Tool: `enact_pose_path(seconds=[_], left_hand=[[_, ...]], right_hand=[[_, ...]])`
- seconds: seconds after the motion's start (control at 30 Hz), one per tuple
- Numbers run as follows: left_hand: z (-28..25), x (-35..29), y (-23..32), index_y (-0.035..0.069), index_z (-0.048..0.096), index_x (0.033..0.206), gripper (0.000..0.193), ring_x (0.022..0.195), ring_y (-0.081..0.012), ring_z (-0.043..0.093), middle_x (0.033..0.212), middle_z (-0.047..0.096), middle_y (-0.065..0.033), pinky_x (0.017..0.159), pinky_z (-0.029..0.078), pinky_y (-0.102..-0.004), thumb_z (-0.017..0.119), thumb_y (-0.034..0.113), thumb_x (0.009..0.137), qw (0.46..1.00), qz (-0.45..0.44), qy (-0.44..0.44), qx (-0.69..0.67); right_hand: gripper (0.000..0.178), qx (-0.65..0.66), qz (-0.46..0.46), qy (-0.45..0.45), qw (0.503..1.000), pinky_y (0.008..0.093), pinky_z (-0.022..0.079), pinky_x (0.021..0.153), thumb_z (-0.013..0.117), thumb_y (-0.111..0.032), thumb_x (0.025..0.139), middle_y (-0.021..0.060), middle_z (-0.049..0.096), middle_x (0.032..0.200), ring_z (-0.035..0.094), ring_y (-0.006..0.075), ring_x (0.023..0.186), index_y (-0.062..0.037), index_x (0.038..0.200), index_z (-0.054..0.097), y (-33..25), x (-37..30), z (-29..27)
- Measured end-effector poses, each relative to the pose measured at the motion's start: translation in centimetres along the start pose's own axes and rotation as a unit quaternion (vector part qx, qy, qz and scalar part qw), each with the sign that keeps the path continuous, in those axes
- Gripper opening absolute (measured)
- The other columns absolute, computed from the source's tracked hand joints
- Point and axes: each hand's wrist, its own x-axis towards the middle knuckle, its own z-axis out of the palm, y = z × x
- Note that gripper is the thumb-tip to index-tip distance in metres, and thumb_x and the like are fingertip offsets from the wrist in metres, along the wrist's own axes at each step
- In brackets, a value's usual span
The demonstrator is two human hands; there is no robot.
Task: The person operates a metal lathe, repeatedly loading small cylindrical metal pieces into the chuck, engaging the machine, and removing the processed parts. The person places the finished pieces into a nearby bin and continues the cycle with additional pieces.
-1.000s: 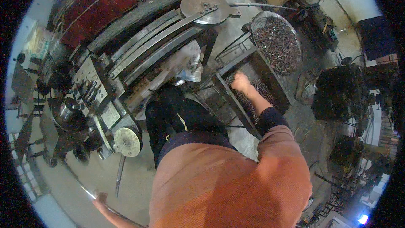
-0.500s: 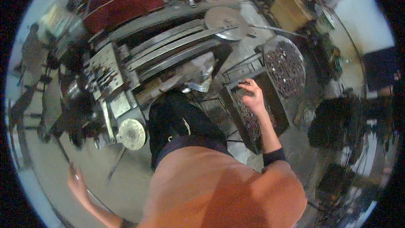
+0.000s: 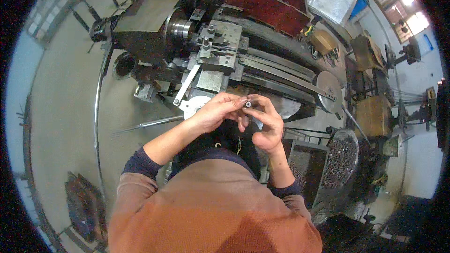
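Observation:
My left hand (image 3: 218,112) and my right hand (image 3: 268,124) meet in front of my body, close to the lathe (image 3: 220,47). Between their fingertips is a small round metal part (image 3: 248,104) with a hole in its end. The left thumb and fingers close in on it from one side, and the right thumb and forefinger pinch it from the other. Fingers hide most of its length. Just left of the hands, a pale handwheel (image 3: 194,106) on the lathe shows partly behind the left hand.
To the right sit a dark metal box (image 3: 315,152) and a round basin (image 3: 341,157) heaped with small metal parts. A lever bar (image 3: 161,122) juts left from the lathe. A long rod (image 3: 97,107) runs along the left. Cardboard boxes (image 3: 372,116) stand farther right.
My left hand has come up from the lower left and my right hand has left the box of parts; they now meet at the small metal part. The view has turned left.

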Motion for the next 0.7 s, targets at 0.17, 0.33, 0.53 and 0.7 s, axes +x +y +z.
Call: enact_pose_path(seconds=[0.17, 0.33, 0.53, 0.7], left_hand=[[-0.8, -0.9, 0.3, -0.001, 0.059, 0.092, 0.029, 0.057, -0.0127, 0.058, 0.069, 0.06, -0.0068, 0.052, 0.047, -0.0248, 0.055, 0.028, 0.087, 0.989, 0.055, 0.113, 0.077], [-1.1, -1.6, 2.5, 0.001, 0.063, 0.075, 0.028, 0.05, -0.0073, 0.05, 0.057, 0.057, -0.0021, 0.046, 0.04, -0.0238, 0.059, 0.027, 0.084, 0.937, 0.054, 0.188, 0.29], [-2.6, -2.9, 4.9, 0.0, 0.065, 0.071, 0.028, 0.047, -0.0056, 0.048, 0.052, 0.056, -0.0052, 0.043, 0.038, -0.0251, 0.063, 0.026, 0.081, 0.873, 0.114, 0.252, 0.403], [-5.8, -6.0, 8.6, 0.0, 0.065, 0.08, 0.026, 0.05, -0.0091, 0.051, 0.06, 0.06, -0.0071, 0.049, 0.042, -0.0282, 0.06, 0.025, 0.081, 0.825, 0.133, 0.281, 0.472]], right_hand=[[0.042, -0.156, -0.008, -0.021, 0.987, 0.0383, 0.046, 0.074, 0.059, -0.013, 0.055, 0.0193, 0.054, 0.103, 0.055, 0.035, 0.087, 0.0014, 0.094, 0.06, -0.7, 1.2, 1.3], [0.039, -0.247, -0.039, -0.077, 0.965, 0.0383, 0.047, 0.07, 0.058, -0.012, 0.05, 0.018, 0.057, 0.093, 0.055, 0.0342, 0.081, 0.0003, 0.087, 0.06, -1.3, 3.5, 2.1], [0.031, -0.179, -0.048, -0.157, 0.97, 0.0372, 0.047, 0.067, 0.059, -0.015, 0.055, 0.0146, 0.059, 0.089, 0.056, 0.032, 0.077, -0.0015, 0.084, 0.062, -0.1, 7.3, 3.5], [0.026, -0.167, -0.083, -0.217, 0.958, 0.038, 0.048, 0.067, 0.064, -0.018, 0.057, 0.013, 0.061, 0.088, 0.058, 0.0312, 0.078, -0.0062, 0.08, 0.065, 3.4, 12.8, 4.9]])
